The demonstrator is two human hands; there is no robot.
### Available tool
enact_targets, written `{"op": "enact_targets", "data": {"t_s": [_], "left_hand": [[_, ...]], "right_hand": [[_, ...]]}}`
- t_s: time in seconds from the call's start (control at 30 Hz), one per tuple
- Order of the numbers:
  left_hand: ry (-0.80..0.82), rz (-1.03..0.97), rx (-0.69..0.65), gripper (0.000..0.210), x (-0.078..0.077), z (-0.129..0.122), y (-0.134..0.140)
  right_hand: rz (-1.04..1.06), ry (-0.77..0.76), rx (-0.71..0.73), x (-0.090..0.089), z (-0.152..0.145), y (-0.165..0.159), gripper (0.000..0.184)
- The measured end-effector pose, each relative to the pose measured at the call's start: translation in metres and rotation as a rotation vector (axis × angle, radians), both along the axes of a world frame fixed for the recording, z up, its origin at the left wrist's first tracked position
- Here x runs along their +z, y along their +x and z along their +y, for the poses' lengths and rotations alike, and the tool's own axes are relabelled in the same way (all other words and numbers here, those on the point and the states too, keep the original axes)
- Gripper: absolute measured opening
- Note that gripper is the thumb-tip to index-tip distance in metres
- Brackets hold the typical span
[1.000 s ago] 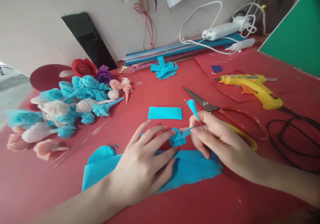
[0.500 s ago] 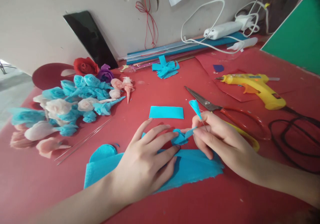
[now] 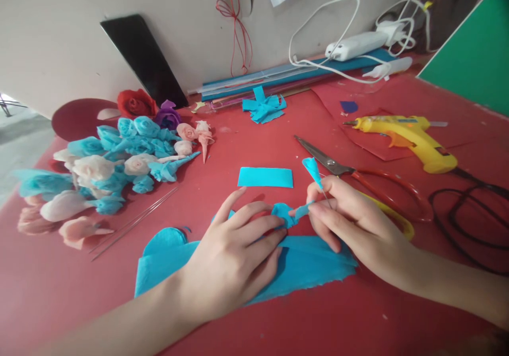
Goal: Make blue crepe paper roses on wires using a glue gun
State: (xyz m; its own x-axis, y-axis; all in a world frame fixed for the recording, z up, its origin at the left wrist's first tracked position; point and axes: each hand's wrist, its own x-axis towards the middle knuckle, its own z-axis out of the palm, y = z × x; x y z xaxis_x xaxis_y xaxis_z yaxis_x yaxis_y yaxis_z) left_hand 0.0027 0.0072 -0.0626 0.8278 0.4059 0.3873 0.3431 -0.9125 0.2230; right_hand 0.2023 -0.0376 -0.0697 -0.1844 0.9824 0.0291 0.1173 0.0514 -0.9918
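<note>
Right hand (image 3: 350, 213) nearly unmoved, I pinch a paper-tipped wire (image 3: 312, 170); my left hand (image 3: 234, 250), loosely spread, touches blue paper scraps (image 3: 280, 213); scissors (image 3: 329, 163) lie partly behind my right.

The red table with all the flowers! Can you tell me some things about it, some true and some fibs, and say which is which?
1. The right hand holds a thin stem tipped with a blue cone. True.
2. The scissors are in the left hand. False: they lie on the red table, and that hand is spread over blue paper.
3. The glue gun is yellow with an orange trigger. True.
4. The flowers are all blue. False: some are white, pink, red or purple.
5. The black panel leans against the wall. True.
</note>
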Motion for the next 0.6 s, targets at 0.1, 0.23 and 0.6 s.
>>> {"op": "enact_targets", "data": {"t_s": [0.1,0.23,0.6], "left_hand": [[0.008,0.01,-0.002,0.02,0.0011,0.0005,0.001],[-0.003,0.004,-0.005,0.021,0.002,0.0,0.0012],[0.052,-0.013,0.07,0.015,0.0036,-0.0021,0.0009]], "right_hand": [[-0.009,-0.009,-0.007,-0.0001,0.0005,-0.0002,0.016],[-0.016,-0.012,-0.009,-0.0002,0.0011,0.0,0.016],[-0.005,0.012,-0.081,0.0023,0.0011,-0.0008,0.016]]}}
